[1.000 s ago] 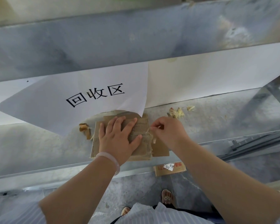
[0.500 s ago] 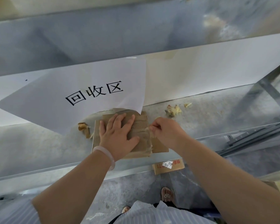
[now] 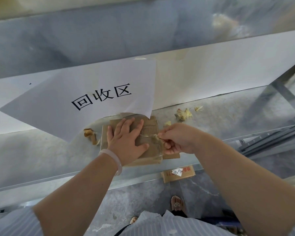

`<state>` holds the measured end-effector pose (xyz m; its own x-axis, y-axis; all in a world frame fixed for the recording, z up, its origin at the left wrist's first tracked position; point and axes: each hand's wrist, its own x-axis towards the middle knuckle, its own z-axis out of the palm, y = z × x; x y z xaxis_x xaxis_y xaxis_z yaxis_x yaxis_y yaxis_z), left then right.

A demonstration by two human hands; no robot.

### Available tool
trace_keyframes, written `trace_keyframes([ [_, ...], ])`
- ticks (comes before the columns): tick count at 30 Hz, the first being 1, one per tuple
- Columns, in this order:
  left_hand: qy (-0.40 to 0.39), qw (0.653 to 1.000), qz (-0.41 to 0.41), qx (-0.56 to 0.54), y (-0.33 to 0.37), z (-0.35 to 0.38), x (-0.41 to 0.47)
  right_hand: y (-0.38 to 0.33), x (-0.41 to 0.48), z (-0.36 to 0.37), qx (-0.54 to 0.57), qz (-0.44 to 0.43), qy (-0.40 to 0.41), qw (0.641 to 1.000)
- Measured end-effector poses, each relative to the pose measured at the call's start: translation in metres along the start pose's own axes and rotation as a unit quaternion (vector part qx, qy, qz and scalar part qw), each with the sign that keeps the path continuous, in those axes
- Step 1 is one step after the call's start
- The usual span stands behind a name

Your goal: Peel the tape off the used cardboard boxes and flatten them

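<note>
Left hand (image 3: 126, 142) lies flat on the flattened cardboard (image 3: 149, 157), fingers straight and spread, palm bearing down. We read this as an anchor, so the piece neither lifts nor slides when the tape is pulled. Right hand (image 3: 177, 138), just beside it and not touching it, has thumb and fingertips pinched on the loose end of a tape strip (image 3: 155, 137). The strip runs back across the board toward the left fingertips. We judge the pinch sits low and close to the surface so the strip peels off sideways rather than snapping. Along the tape line the top liner is torn away and the corrugated ribs show, so further tearing is a risk if the pull is steep. A pale bracelet (image 3: 113, 161) sits on the left wrist. The cardboard rests on the grey bench (image 3: 41, 150), near its front edge, its far corner tucked under the hanging corner of a white paper sign (image 3: 92, 92) with three printed characters. Crumpled tape scraps (image 3: 183, 114) lie well behind the right hand, and another curled scrap (image 3: 90, 135) lies just left of the board, likely dropped clear of the working area. Below the bench edge, a labelled cardboard piece (image 3: 177, 172) lies on the floor. We cannot tell whether it is finished.
</note>
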<state>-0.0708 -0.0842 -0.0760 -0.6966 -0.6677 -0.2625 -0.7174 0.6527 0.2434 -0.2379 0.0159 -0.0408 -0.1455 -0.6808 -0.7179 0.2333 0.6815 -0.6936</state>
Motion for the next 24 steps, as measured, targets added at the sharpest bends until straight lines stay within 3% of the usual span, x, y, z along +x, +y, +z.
trace_keyframes([
  [7,0.021,1.000,0.004,0.001,-0.001,0.002,0.001,0.012,0.004,-0.018,-0.003,-0.119,0.188,0.975],
  [14,0.046,0.999,0.004,0.004,-0.002,0.004,0.003,0.043,-0.013,-0.003,-0.050,-0.021,0.091,0.994],
  [19,0.044,0.999,0.006,0.004,-0.002,0.004,0.003,0.050,-0.011,0.008,-0.064,-0.057,0.147,0.985],
  [24,0.042,0.999,0.010,-0.002,-0.003,0.004,0.003,0.046,-0.014,0.012,-0.127,-0.051,0.138,0.981],
])
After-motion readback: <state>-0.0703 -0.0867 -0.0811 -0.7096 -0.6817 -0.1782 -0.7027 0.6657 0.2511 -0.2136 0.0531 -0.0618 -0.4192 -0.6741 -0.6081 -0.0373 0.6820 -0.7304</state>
